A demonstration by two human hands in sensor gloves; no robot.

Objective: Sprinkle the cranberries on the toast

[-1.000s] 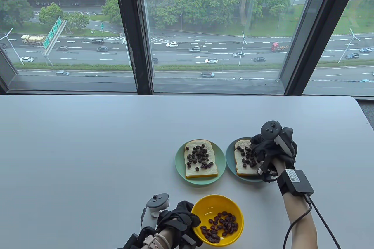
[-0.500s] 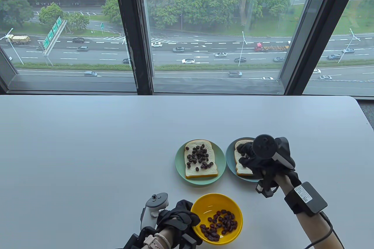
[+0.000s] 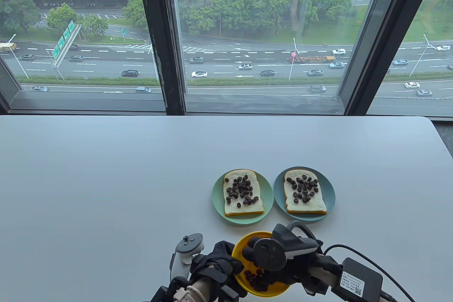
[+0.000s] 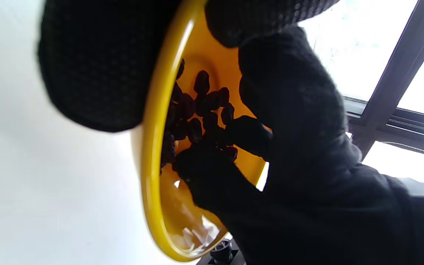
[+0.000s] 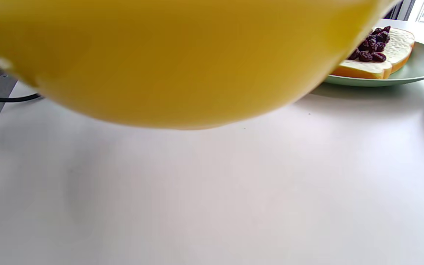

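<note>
Table view: right hand (image 3: pixel 272 259) in bowl (image 3: pixel 244 245)

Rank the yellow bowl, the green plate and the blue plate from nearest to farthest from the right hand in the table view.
1. Yellow bowl: right hand reaches into it.
2. Green plate: beyond the bowl, left.
3. Blue plate: beyond the bowl, right, slightly farther.

Your white table (image 3: pixel 106 174) runs up to a window (image 3: pixel 262 33) along its far edge. A dark post (image 3: pixel 162 50) splits the glass beyond the table's middle. Past that you look down on a wet road (image 3: pixel 247 64) with cars, a flatbed truck (image 3: pixel 311 58), a green sign (image 3: pixel 63 40) and trees (image 3: pixel 247 4). On the table's near right part sit a green plate (image 3: pixel 216 199) and a teal plate (image 3: pixel 331 195), just beside each other.
</note>
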